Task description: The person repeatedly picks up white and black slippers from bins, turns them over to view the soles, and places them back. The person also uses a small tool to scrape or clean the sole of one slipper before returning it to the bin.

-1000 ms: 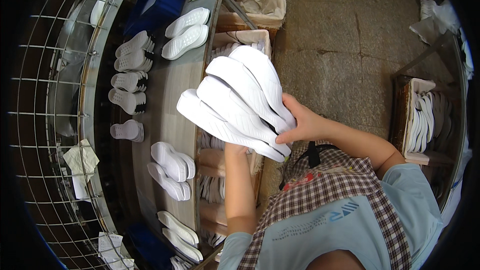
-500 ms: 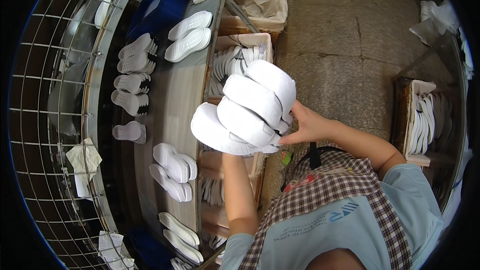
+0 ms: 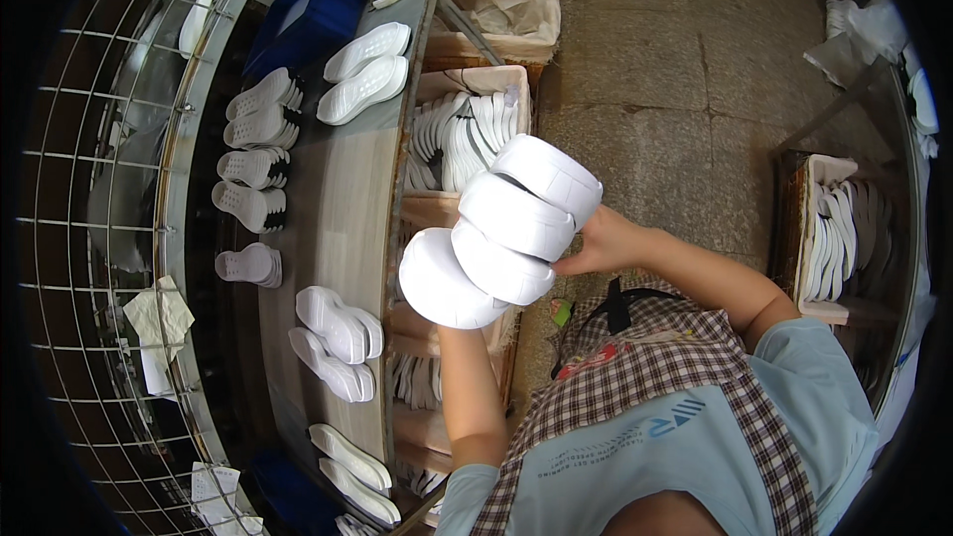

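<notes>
A bundle of white shoe soles (image 3: 516, 213) is held in the air before the checked apron (image 3: 635, 367), near the edge of the bench (image 3: 342, 208). It is gripped by the right hand (image 3: 608, 241), with the thumb against the soles; of the left arm, only the forearm (image 3: 471, 387) is shown, so the left fingers cannot be told. The step in hand is judged to be the keeping together of this bundle; for the next move, even support is called for. Below, more soles are packed in a lined crate (image 3: 522, 99). In the farther bin (image 3: 531, 48), crumpled lining is seen; in the right-side crate (image 3: 826, 312), white and grey soles are stood.
</notes>
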A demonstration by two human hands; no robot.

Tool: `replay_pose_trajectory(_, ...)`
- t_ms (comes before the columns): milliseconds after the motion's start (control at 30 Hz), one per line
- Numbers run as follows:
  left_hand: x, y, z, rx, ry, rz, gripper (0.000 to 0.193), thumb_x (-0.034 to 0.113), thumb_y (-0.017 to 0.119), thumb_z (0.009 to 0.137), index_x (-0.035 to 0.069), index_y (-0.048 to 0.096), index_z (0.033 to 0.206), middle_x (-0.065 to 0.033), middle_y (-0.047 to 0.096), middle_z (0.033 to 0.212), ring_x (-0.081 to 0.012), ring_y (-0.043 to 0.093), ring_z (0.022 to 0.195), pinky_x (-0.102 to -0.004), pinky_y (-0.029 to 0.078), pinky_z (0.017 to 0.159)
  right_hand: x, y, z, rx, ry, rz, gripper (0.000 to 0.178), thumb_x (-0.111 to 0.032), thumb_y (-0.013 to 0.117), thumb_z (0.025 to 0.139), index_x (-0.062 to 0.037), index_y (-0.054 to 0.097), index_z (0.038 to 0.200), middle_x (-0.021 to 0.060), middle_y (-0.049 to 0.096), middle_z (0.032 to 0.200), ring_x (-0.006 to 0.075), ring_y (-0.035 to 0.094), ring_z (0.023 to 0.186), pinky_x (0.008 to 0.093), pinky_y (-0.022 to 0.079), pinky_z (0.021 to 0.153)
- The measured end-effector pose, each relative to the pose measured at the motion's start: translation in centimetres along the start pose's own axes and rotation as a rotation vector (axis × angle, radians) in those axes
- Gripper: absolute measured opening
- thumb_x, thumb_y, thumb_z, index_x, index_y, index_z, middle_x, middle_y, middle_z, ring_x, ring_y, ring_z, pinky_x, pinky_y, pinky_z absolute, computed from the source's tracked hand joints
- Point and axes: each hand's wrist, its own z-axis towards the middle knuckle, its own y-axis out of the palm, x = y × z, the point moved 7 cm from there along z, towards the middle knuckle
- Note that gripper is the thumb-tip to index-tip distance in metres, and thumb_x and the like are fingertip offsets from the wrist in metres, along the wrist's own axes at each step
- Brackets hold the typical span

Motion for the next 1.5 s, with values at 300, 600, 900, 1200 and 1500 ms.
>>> replay_pose_trajectory(300,-1.4,0.5,-0.2,-0.001,-0.052,-0.049,0.046,0.022,0.044,0.096,-0.003,0.035,0.134,-0.0143,0.048,0.129,-0.0233,0.052,0.112,-0.032,0.046,0.091,-0.6,-0.5,0.3,0.013,-0.072,-0.065,0.082,-0.026,0.078,0.066,-0.0047,0.036,0.134,0.0171,0.041,0.132,0.0353,0.037,0.121,0.0437,0.031,0.101)
replay_pose_trajectory(600,-3.9,1.2,-2.0,0.035,-0.138,-0.224,0.046,0.023,0.042,0.097,-0.003,0.034,0.134,-0.0144,0.048,0.129,-0.0231,0.052,0.112,-0.0318,0.046,0.091,-3.3,-3.7,2.6,0.193,-0.472,-0.18,0.072,-0.002,0.068,0.071,-0.0056,0.036,0.135,0.0171,0.049,0.127,0.0331,0.047,0.118,0.0412,0.038,0.096)
replay_pose_trajectory(900,-2.9,-1.4,-2.1,0.037,-0.215,-0.195,0.044,0.01,0.04,0.093,0.004,0.032,0.136,-0.0165,0.048,0.128,-0.0274,0.053,0.112,-0.0399,0.046,0.094,2.1,0.3,0.0,-0.014,0.267,0.973,0.038,-0.001,0.049,0.085,-0.0058,0.051,0.122,0.0101,0.04,0.139,0.0213,0.041,0.123,0.0383,0.031,0.105)
replay_pose_trajectory(1200,-3.1,-1.4,-1.8,-0.106,-0.14,-0.092,0.058,0.005,0.043,0.089,0.01,0.02,0.142,-0.0173,0.039,0.135,-0.0306,0.045,0.12,-0.0442,0.042,0.099,2.2,1.6,-1.6,0.077,0.25,1.066,0.047,-0.029,0.066,0.082,-0.0072,0.04,0.115,0.0137,0.034,0.137,0.0236,0.033,0.126,0.0412,0.026,0.106)
replay_pose_trajectory(1500,-4.2,-1.8,-1.4,0.082,-0.151,0.02,0.049,0.019,0.044,0.095,0.008,0.026,0.139,-0.0172,0.044,0.131,-0.0279,0.049,0.116,-0.0412,0.048,0.092,0.6,0.9,-0.7,0.088,0.274,0.869,0.061,-0.03,0.065,0.082,-0.0063,0.036,0.13,0.0135,0.037,0.134,0.0231,0.036,0.123,0.0392,0.029,0.104)
